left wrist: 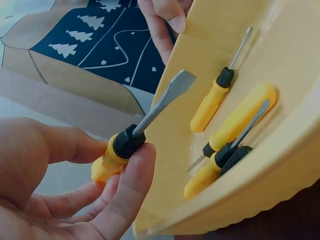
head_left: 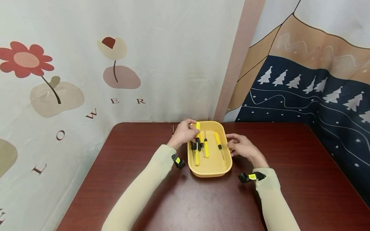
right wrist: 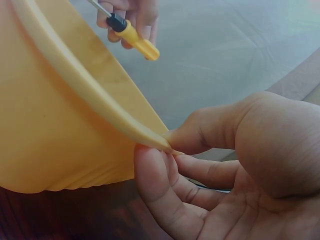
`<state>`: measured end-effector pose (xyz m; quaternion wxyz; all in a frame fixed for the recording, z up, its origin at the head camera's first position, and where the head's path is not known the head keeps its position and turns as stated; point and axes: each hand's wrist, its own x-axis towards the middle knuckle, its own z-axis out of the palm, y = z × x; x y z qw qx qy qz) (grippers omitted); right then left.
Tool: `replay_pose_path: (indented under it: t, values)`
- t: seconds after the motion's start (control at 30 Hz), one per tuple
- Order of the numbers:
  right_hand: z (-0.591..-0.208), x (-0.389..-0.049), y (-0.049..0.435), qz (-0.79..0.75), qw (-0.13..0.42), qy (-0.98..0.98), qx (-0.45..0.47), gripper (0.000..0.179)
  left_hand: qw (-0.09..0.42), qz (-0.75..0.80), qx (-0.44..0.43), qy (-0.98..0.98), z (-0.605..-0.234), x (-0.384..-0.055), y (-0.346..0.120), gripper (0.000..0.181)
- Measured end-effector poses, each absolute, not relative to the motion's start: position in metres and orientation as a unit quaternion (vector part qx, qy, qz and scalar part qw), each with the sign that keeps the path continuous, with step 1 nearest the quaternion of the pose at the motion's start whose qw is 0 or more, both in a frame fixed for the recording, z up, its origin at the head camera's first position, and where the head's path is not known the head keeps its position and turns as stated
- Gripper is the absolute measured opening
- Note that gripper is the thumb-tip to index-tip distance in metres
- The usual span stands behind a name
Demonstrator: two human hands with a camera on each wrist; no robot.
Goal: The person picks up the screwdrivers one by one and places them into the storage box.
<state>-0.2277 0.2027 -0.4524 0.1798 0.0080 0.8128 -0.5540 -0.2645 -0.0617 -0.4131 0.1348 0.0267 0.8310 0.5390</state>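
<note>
My left hand point(head_left: 185, 132) pinches a yellow-and-black flat-blade screwdriver point(left wrist: 125, 142) between thumb and fingers, above the left side of a yellow plastic tray point(head_left: 212, 166). In the left wrist view the blade points up and away from the palm. Several more yellow-handled screwdrivers lie in the tray, most of them grouped at its left; one screwdriver point(head_left: 218, 140) lies apart on the right. My right hand point(head_left: 242, 148) is at the tray's right side, and the right wrist view shows its thumb and fingers pinching the rim point(right wrist: 135, 127).
The tray stands on a dark red-brown table point(head_left: 150, 192), close to its back edge. A small thin item point(head_left: 173, 129) lies on the table left of the left hand, partly hidden. Printed curtains point(head_left: 179, 64) hang right behind the table and along its right side.
</note>
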Motion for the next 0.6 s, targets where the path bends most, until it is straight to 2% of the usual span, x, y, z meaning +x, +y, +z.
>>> replay_pose_path:
  t: [0.23,0.6]
  values:
    - [-0.454,-0.228,0.201,-0.556,0.181,0.811,0.007,0.055,0.157,0.530,0.025,0.833,-0.412,-0.265,-0.053,0.050]
    - [-0.454,-0.228,0.203,-0.554,0.181,0.813,0.005,0.054,0.161,0.488,0.046,0.857,-0.418,-0.269,-0.035,0.051]
